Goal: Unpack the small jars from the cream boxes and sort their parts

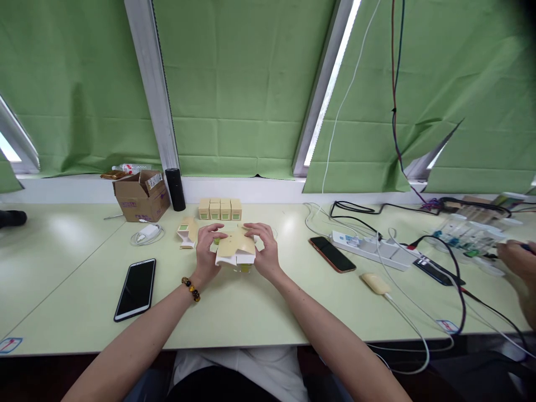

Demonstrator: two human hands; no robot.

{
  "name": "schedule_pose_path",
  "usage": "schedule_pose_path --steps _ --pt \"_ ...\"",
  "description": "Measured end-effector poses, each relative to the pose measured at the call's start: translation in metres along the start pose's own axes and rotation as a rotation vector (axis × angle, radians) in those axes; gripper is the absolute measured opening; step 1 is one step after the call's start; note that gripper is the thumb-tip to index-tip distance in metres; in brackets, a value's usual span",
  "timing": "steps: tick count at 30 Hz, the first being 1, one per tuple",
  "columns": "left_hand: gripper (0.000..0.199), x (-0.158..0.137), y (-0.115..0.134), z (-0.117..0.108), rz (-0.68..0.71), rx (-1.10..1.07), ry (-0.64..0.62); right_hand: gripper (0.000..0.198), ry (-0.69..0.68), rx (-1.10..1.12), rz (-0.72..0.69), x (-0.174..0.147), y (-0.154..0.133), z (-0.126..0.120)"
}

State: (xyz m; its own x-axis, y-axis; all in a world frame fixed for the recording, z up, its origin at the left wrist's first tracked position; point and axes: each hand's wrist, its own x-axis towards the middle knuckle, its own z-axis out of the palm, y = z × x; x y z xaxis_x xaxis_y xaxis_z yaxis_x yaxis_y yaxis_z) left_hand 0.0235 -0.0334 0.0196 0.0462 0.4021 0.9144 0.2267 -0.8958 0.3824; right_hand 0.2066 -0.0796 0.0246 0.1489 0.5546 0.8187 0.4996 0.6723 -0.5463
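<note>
Both of my hands grip a pale yellow carton (235, 243), partly unfolded, with white inner flaps facing me. My left hand (206, 247), with a beaded bracelet at the wrist, curls around its left side. On the right side, my right hand (267, 247) presses with bent fingers. Beneath the carton's front edge shows something clear and yellow-green (245, 268); its kind is mostly hidden. Another open carton (186, 232) lies just left of my left hand. Behind the hands, several small closed yellow boxes (220, 209) stand in a row.
To the left are a smartphone (135, 289), a white charger (148, 233), a brown cardboard box (142, 196) and a black cylinder (175, 190). On the right lie another phone (332, 254), a power strip (372, 249), cables and a yellow mouse-like object (376, 283). Another person's hand (517, 259) is far right.
</note>
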Motion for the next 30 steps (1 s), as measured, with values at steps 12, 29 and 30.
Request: schedule_pose_path --steps 12,29,30 --pt "0.016 -0.005 0.006 0.000 0.178 0.222 0.033 0.016 0.187 -0.222 -0.215 -0.009 0.013 0.003" --pt "0.027 0.004 0.001 -0.002 -0.384 -0.169 -0.013 0.018 -0.022 0.080 0.340 0.000 -0.001 0.004" --pt "0.029 0.005 -0.002 -0.002 -0.444 -0.201 -0.026 0.019 -0.044 0.102 0.371 0.000 -0.001 0.004"
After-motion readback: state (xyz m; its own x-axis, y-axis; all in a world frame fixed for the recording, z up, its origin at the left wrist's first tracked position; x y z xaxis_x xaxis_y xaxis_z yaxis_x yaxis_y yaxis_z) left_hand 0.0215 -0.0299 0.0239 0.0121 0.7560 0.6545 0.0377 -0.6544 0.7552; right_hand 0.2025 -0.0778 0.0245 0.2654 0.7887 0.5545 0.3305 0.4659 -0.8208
